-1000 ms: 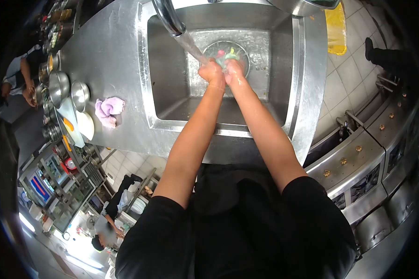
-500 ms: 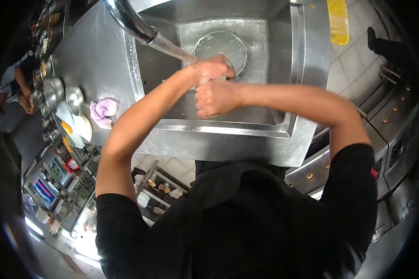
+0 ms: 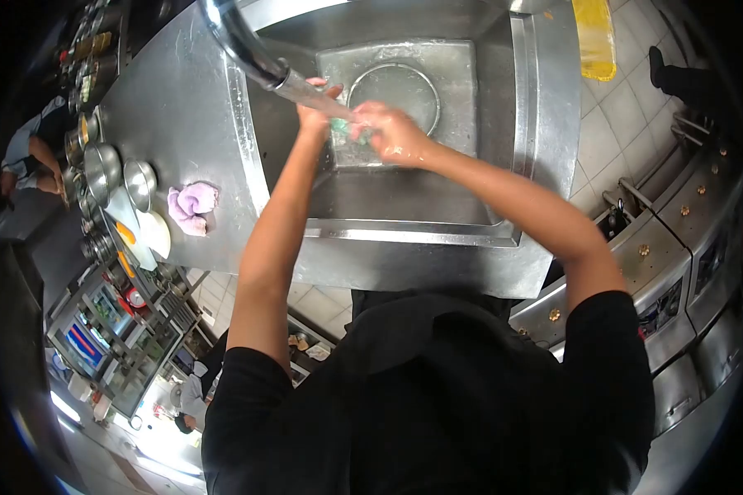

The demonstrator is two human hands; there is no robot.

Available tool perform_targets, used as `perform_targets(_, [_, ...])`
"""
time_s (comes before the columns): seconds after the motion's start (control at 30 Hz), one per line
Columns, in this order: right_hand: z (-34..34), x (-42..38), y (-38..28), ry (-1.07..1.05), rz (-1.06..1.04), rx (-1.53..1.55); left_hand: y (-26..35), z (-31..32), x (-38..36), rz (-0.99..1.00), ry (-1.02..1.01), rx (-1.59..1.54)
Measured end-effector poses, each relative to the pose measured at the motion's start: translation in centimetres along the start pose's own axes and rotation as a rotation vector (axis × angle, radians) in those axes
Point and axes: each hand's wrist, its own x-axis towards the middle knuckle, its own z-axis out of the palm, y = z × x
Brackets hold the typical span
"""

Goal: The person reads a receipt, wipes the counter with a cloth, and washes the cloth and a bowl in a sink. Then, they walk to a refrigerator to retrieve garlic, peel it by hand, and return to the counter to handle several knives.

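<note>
My left hand [image 3: 315, 106] is over the left part of the metal sink [image 3: 421, 198], partly behind the faucet's water stream [image 3: 307, 92]; its visible fingers are apart. Close on its right, my right hand [image 3: 395, 136] is wet, its fingers curled and blurred by motion. A small pale green thing [image 3: 339, 125] shows between the hands, beside the stream, and seems gripped by the right fingers. What it is cannot be made out. The chrome faucet [image 3: 243, 45] reaches in from the upper left. Below the hands, a round ring [image 3: 439, 99] lies on the sink floor.
A crumpled purple cloth [image 3: 192, 206] lies on the counter left of the sink, with metal bowls [image 3: 140, 183] and a white dish [image 3: 154, 234] beyond. A yellow object [image 3: 594, 41] is at upper right. Other people [image 3: 37, 148] show at far left, lower left and right.
My hands, pressed together before, have come apart. The left moved up and left behind the water stream, the right up. The green thing shows more, and a person has appeared at lower left.
</note>
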Motion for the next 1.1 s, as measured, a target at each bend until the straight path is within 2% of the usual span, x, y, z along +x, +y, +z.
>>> perform_targets(0.03, [0.8, -0.5, 1.2, 0.374, 0.336, 0.124, 0.2, 1.3, -0.9, 0.315, 0.172, 0.265])
perform_targets(0.07, [0.8, -0.4, 1.5, 0.374, 0.332, 0.115, -1.3, 2.2, -0.5, 0.645, 0.197, 0.439])
perform_targets(0.13, [0.4, 0.1, 2.0, 0.498, 1.361, 1.413, -0.7, 5.5, -2.3, 0.623, 0.129, 0.441])
perform_targets(0.17, [0.6, 0.2, 2.0, 0.511, 1.355, 1.408, -0.4, 6.8, -3.4, 0.587, 0.062, 0.454])
perform_targets(0.2, [1.2, 0.3, 1.9, 0.546, 1.143, 1.528, -0.5, 7.5, -4.0, 0.594, 0.055, 0.448])
perform_targets(0.23, [1.9, 0.1, 2.3, 0.575, 0.928, 1.631, -1.1, 8.2, -4.6, 0.609, 0.135, 0.413])
perform_targets(0.27, [5.3, -0.5, 8.5, 0.546, 0.809, 1.777, -1.7, 8.8, -5.0, 0.621, 0.217, 0.381])
perform_targets(0.3, [4.6, -0.2, 7.7, 0.545, 0.808, 1.775, -2.7, 9.4, -4.9, 0.623, 0.218, 0.379])
perform_targets(0.37, [3.0, 1.4, 4.9, 1.012, 1.298, 1.242, -4.8, 10.1, -4.8, 0.417, 0.498, -0.099])
perform_targets(0.4, [6.9, 0.5, 11.3, 1.254, 1.061, 1.207, -2.8, 10.5, -6.5, 0.223, 0.474, -0.24])
perform_targets(0.43, [5.2, 0.5, 8.0, 1.245, 1.067, 1.211, -2.5, 10.6, -6.6, 0.22, 0.483, -0.236])
perform_targets(0.5, [0.5, -0.1, 0.1, 1.209, 0.633, 0.922, -2.1, 11.0, -6.3, -0.318, 0.297, -0.749])
perform_targets(0.53, [-0.6, -0.6, -3.0, 1.201, 0.64, 0.918, -2.9, 10.9, -5.6, -0.402, 0.085, -0.885])
perform_targets(0.57, [-1.6, -1.2, -5.7, 1.101, 0.44, 0.629, -2.3, 10.8, -5.9, -0.404, 0.088, -0.894])
perform_targets(0.6, [-2.8, -1.2, -7.6, 0.982, 0.235, 0.35, -0.3, 10.6, -6.7, -0.467, -0.107, -0.97])
perform_targets(0.67, [-4.7, -0.7, -9.8, 0.89, -0.235, -0.123, 5.3, 9.8, -9.2, -0.585, -0.499, -1.098])
perform_targets(0.7, [-5.1, -0.9, -11.1, 0.886, -0.236, -0.112, 8.0, 9.3, -10.4, -0.643, -0.696, -1.15])
perform_targets(0.73, [-5.3, -1.1, -12.4, 0.718, -0.371, -0.169, 9.9, 8.9, -11.0, -0.696, -0.895, -1.193])
perform_targets(0.77, [-5.4, -1.2, -13.1, 0.55, -0.507, -0.223, 11.4, 8.5, -11.1, -0.691, -0.879, -1.193])
perform_targets(0.8, [-5.4, -1.3, -13.3, 0.553, -0.509, -0.206, 12.6, 8.0, -11.3, -0.613, -0.993, -0.885])
perform_targets(0.83, [-5.3, -1.5, -13.4, 0.33, -0.634, -0.263, 13.0, 7.7, -11.3, -0.537, -1.088, -0.571])
perform_targets(0.87, [-5.2, -1.7, -13.3, 0.104, -0.756, -0.317, 13.0, 7.5, -11.2, -0.578, -1.13, -0.516])
perform_targets(0.9, [-4.7, -1.4, -12.3, 0.114, -0.758, -0.297, 13.3, 7.4, -10.9, -0.591, -1.111, -0.512])
perform_targets(0.97, [-2.9, -0.2, -8.9, -0.039, -0.892, -0.355, 14.2, 7.1, -10.2, -0.362, -0.929, 0.306])
perform_targets(1.0, [-2.0, 0.3, -7.1, -0.124, -0.773, -0.277, 13.4, 7.1, -9.0, -0.377, -0.794, 0.359])
perform_targets(1.03, [-1.2, 1.3, -5.4, -0.117, -0.78, -0.269, 12.0, 6.6, -7.5, -0.382, -0.784, 0.365])
perform_targets(1.1, [1.0, 2.9, -2.3, -0.437, -0.798, -0.627, 8.1, 5.7, -4.8, 0.018, -0.557, 0.738])
